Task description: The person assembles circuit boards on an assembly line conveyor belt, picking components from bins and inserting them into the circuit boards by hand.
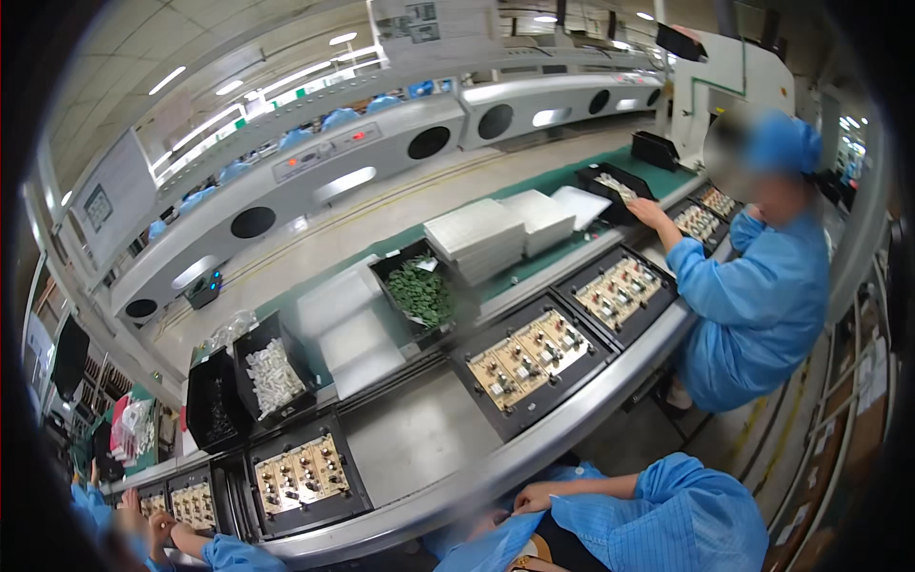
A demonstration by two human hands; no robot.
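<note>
Below the line's metal front edge, my right hand [539, 496] has its fingers curled on the blue smock [658, 529] I wear, drawing the cloth aside over a dark garment. Close by on its left, my left hand [488, 523] is mostly covered by blue cloth, so its fingers cannot be made out. Neither hand touches the line. Nearest in front of them lies a black tray [527, 359] carrying tan circuit boards with small parts mounted. Another black tray of boards [302, 474] lies to the left.
Behind the trays stand a black bin of green parts [419, 290], a bin of white parts [274, 377] and a dark bin [217, 405]. White foam sheets [474, 238] are stacked farther right. A co-worker [758, 276] reaches over at right; another person's hands [157, 532] work at lower left.
</note>
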